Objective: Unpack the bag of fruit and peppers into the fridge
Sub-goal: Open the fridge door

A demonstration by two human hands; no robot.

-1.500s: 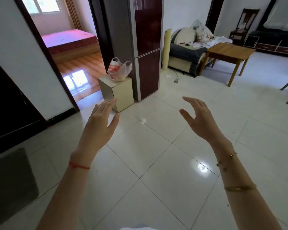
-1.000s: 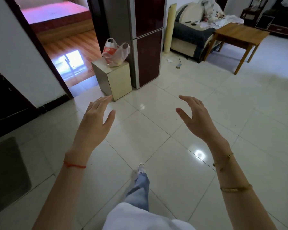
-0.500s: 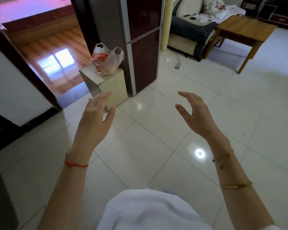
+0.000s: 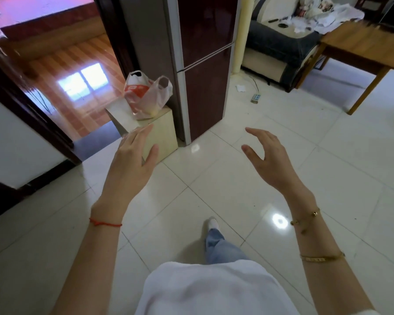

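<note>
A thin plastic bag (image 4: 147, 95) with a red-orange print sits on a small cream cabinet (image 4: 163, 130), its contents dimly visible through the plastic. Right of it stands the dark red fridge (image 4: 205, 64), both doors closed. My left hand (image 4: 130, 164) is raised with fingers apart, holding nothing, just below and in front of the cabinet. My right hand (image 4: 268, 158) is also raised, empty and spread, over the floor in front of the fridge.
A doorway (image 4: 55, 76) to a room with wooden flooring opens on the left. A sofa (image 4: 280, 48) with clutter and a wooden table (image 4: 359, 46) stand at the back right. A small remote (image 4: 256, 97) lies on the white tiled floor.
I have walked closer: the bag, cabinet and fridge have grown larger in view. Both hands stay raised and empty. One leg has stepped forward.
</note>
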